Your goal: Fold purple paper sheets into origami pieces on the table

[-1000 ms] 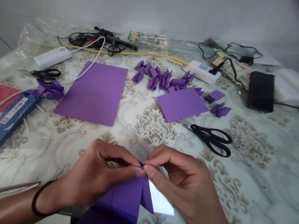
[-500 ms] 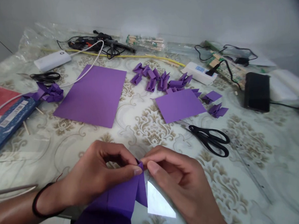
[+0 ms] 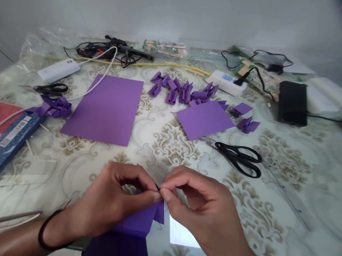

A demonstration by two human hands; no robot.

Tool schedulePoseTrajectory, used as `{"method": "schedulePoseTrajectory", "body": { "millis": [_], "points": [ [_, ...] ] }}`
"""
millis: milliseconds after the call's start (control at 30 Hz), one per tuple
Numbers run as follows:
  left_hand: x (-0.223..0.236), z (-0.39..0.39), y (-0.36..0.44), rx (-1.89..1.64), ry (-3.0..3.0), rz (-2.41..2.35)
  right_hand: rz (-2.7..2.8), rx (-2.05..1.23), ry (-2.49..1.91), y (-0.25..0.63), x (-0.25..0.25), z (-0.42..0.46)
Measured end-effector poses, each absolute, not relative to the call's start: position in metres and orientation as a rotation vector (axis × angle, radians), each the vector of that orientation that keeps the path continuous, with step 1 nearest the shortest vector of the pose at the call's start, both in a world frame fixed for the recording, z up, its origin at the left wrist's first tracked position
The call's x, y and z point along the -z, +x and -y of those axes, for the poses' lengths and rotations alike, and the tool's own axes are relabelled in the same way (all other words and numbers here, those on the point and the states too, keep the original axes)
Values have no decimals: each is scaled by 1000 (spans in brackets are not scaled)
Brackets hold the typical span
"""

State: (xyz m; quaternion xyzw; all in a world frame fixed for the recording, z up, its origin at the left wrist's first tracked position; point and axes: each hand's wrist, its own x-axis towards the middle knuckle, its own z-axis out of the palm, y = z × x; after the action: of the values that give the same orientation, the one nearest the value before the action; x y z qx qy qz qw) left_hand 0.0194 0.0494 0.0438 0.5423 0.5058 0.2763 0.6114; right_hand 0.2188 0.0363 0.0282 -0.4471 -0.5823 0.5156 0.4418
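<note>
A partly folded sheet of purple paper (image 3: 136, 223) hangs at the near edge of the table, its lower part in shadow. My left hand (image 3: 117, 199) pinches its upper edge between thumb and forefinger. Right beside those fingertips, my right hand (image 3: 201, 207) pinches the same edge, thumb against forefinger. The exact fold between the fingertips is hidden. Beyond my hands lie a large flat purple sheet (image 3: 106, 110) and a smaller purple piece (image 3: 205, 120), which partly covers several folded purple paper pieces (image 3: 186, 91).
Black-handled scissors (image 3: 239, 158) lie right of centre, near a clear ruler (image 3: 288, 198). A second pair of scissors (image 3: 51, 89), a crumpled purple paper (image 3: 59, 106) and a blue box (image 3: 12, 139) are at left. A white power strip (image 3: 226, 82) and black phone-like object (image 3: 292, 103) stand at right.
My right thumb has closed onto the paper's edge, and the two hands' fingertips are now closer together. The hanging purple paper has shifted and tilted slightly.
</note>
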Motion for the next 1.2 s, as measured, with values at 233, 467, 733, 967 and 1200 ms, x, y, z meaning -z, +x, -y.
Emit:
{"method": "schedulePoseTrajectory", "body": {
  "millis": [233,467,733,967,1200],
  "points": [
    [-39,-49,15,-685,1267,-1148,1508,-1285,-1116,219,-26,-35],
    [-40,-51,15,-648,1243,-1083,1494,-1185,-1126,222,-29,-37],
    [-35,-51,9,-714,1318,-1118,1462,-1266,-1111,219,-23,-37],
    [-41,-49,13,-654,1291,-1109,1477,-1243,-1143,219,-25,-36],
    [-45,-55,12,-635,1258,-1110,1450,-1262,-1126,224,-27,-38]
  ]
}}
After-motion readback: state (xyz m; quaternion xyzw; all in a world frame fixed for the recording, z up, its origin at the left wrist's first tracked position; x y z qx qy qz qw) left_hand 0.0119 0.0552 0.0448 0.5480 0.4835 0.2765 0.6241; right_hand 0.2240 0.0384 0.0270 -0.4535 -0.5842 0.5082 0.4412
